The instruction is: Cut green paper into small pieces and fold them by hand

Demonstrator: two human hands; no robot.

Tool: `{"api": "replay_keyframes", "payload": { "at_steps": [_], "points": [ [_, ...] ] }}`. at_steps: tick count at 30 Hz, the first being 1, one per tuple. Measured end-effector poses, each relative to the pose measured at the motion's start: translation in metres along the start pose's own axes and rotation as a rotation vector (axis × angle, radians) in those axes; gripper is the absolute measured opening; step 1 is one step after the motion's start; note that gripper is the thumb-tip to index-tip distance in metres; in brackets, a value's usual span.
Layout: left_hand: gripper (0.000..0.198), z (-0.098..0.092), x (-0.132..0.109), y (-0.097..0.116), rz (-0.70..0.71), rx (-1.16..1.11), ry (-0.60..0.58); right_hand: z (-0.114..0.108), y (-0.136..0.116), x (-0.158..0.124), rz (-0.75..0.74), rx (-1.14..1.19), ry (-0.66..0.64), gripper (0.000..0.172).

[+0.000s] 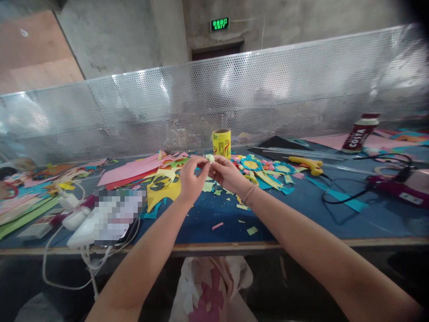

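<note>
Head view: both hands meet above the blue counter (208, 217), fingertips together on one small object.
Pale green piece (209, 158): pinched between the hands, raised off the counter; apparently paper, its folds too small to tell.
Left hand (194, 173): thumb and fingers closed on the left side of the piece.
Right hand (229, 173): fingertips closed on the opposite side, palm partly turned up.
Technique: light, even pressure probably serves best, one hand steadying while the other adjusts; a hard squeeze may flatten so small a form.
Yellow roll (221, 143): upright just behind the hands; forward movement calls for care against knocking it.
Paper scraps (252, 230): loose below the hands; a low working height could let them cling.
Yellow corded tool (306, 164): lying right of the paper flowers (251, 164), well apart from the hands; its cable is best kept clear.
</note>
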State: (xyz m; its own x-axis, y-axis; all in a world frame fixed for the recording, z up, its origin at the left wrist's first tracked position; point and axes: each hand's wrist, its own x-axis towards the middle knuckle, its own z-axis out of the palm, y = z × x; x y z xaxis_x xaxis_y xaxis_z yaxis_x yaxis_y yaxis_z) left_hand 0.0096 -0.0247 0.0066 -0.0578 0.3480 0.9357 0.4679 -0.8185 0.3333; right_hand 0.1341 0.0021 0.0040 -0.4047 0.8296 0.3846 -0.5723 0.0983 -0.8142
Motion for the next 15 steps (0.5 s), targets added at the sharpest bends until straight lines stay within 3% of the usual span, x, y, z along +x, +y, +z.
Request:
{"api": "replay_keyframes", "payload": {
  "at_steps": [15],
  "points": [
    [0.011,-0.0013,0.0010,-0.0109,0.081,0.141,-0.085,-0.0018,0.0004,0.0037,-0.054,-0.114,0.041,0.028]
  ]
}}
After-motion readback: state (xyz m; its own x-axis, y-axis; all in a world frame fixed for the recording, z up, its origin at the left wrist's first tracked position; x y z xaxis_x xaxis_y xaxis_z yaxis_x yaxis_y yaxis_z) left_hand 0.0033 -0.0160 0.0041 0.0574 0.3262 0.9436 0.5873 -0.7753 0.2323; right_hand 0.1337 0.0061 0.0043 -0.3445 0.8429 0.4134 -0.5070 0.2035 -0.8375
